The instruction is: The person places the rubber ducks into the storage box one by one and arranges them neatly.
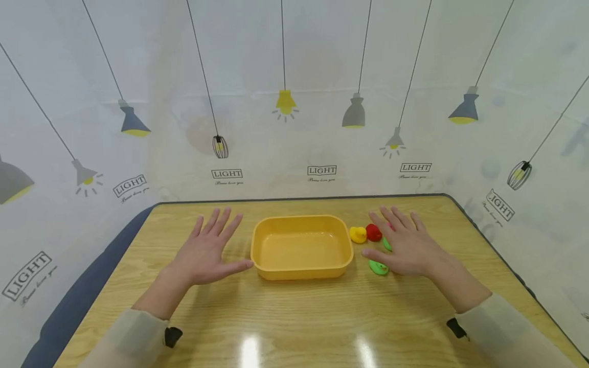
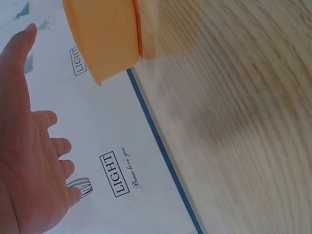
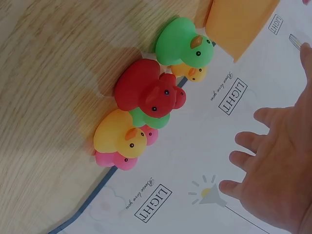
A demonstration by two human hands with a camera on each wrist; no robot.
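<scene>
An orange-yellow plastic basin (image 1: 301, 273) stands on the wooden table with nothing inside it. To its left my left hand (image 1: 207, 253) is spread with straight fingers, its thumb tip close to the basin's rim; it holds nothing. On the other side my right hand (image 1: 405, 245) hovers, fingers spread, above a group of rubber ducks and partly hides them in the head view. The right wrist view shows a green duck (image 3: 175, 41), a red duck (image 3: 139, 85) and a yellow duck (image 3: 114, 131) in front, with pink, green, red and yellow ones behind.
The wooden table (image 1: 294, 322) has a dark edge along its back and sides. A white curtain (image 1: 257, 51) printed with hanging lamps and the word LIGHT surrounds it. Two light reflections show on the near tabletop.
</scene>
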